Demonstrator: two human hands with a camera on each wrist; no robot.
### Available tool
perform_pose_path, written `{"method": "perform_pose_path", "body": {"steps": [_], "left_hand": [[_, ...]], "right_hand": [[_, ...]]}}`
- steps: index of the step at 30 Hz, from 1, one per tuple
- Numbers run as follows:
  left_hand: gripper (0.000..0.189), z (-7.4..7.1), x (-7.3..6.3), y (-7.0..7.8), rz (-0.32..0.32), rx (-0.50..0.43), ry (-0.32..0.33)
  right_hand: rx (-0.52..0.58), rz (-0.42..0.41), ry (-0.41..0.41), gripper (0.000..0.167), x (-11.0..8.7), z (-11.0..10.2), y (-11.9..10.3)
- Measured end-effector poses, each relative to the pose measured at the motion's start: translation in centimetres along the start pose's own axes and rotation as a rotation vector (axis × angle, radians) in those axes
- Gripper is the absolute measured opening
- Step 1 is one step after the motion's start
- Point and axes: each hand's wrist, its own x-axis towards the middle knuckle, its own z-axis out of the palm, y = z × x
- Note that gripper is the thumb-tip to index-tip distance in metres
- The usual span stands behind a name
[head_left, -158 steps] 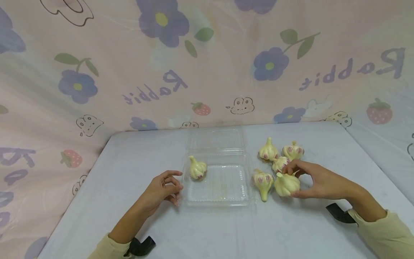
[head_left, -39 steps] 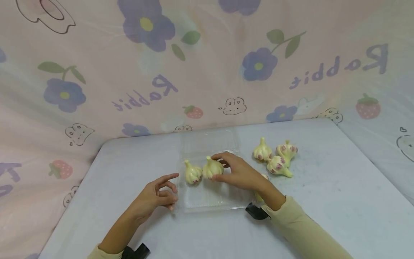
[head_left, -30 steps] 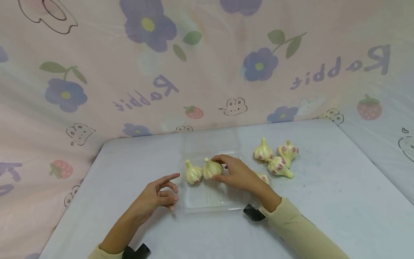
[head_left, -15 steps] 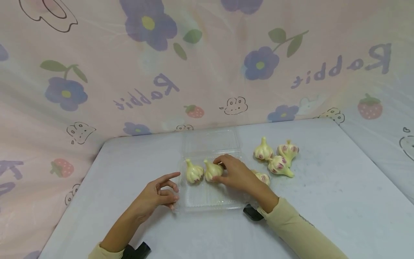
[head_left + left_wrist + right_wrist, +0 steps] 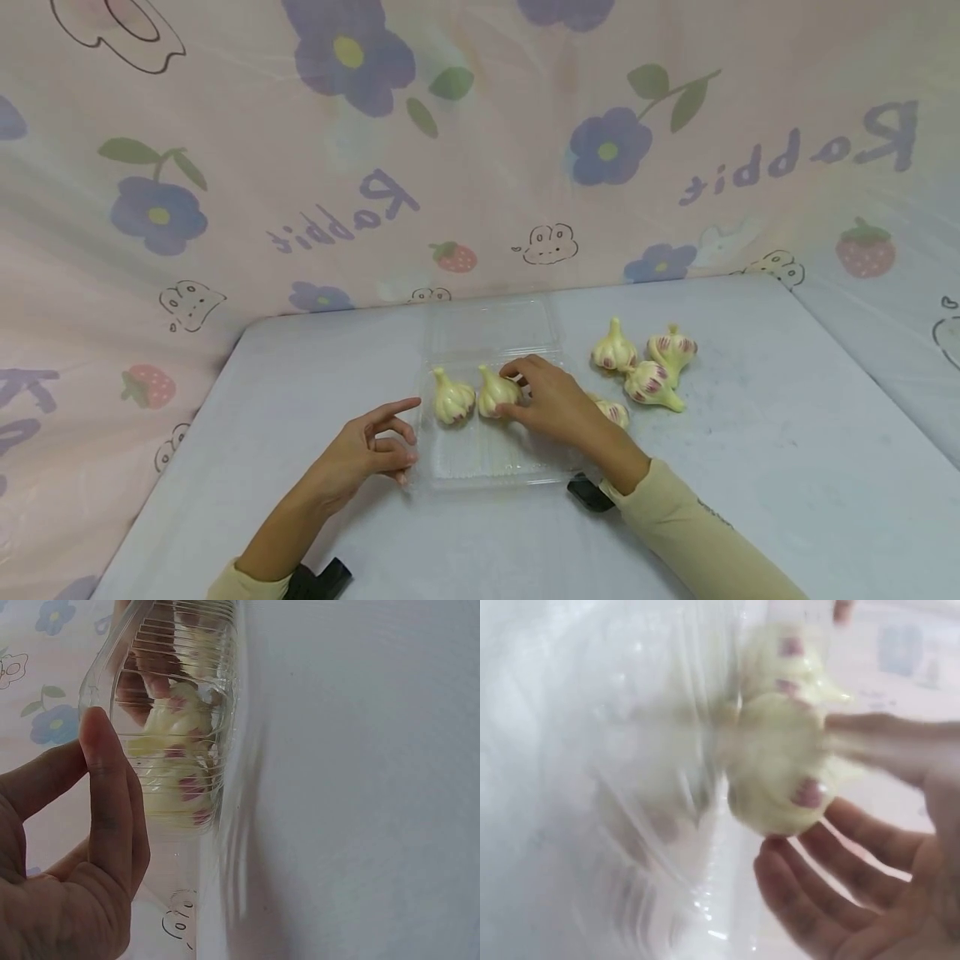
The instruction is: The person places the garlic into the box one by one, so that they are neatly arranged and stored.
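In the head view my right hand (image 5: 551,400) pinches a pale garlic bulb (image 5: 493,392) inside the clear plastic clamshell box (image 5: 480,481). Thumb and fingers lie on either side of this bulb in the blurred right wrist view, where a garlic bulb (image 5: 776,769) shows purple streaks. Just left of it, in the same box, another garlic bulb (image 5: 453,398) stands with its stem up. My left hand (image 5: 352,458) touches the box's left edge with loosely bent fingertips. Seen from the left wrist, a thumb tip meets the rim of the box (image 5: 97,682).
On the white table right of the box lie a garlic bulb (image 5: 614,347), a second garlic bulb (image 5: 672,347) and a third garlic bulb (image 5: 651,385). Another garlic bulb (image 5: 613,412) is partly hidden behind my right forearm. The box's lid (image 5: 491,325) lies folded back toward the patterned curtain (image 5: 480,167).
Since the oldest frame my right hand has carried a garlic bulb left from the pile into the box. Over the last second hands and bulbs barely move. My left hand stays at the box edge.
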Motion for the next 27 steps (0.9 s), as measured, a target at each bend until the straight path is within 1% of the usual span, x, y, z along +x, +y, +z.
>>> {"method": "perform_pose_path", "body": {"steps": [11,21,27], "left_hand": [[0.083,0.00,0.02,0.02,-0.004,-0.003,0.002],[0.082,0.01,-0.02,0.05,-0.007,0.003,0.004],[0.081,-0.01,0.01,0.03,-0.006,0.007,0.005]], "right_hand": [[-0.017,0.006,0.010,0.047,0.05,0.12,0.00],[0.001,0.026,-0.013,0.048,0.15,0.14,-0.01],[-0.023,0.013,-0.009,0.048,0.12,0.08,-0.10]]}}
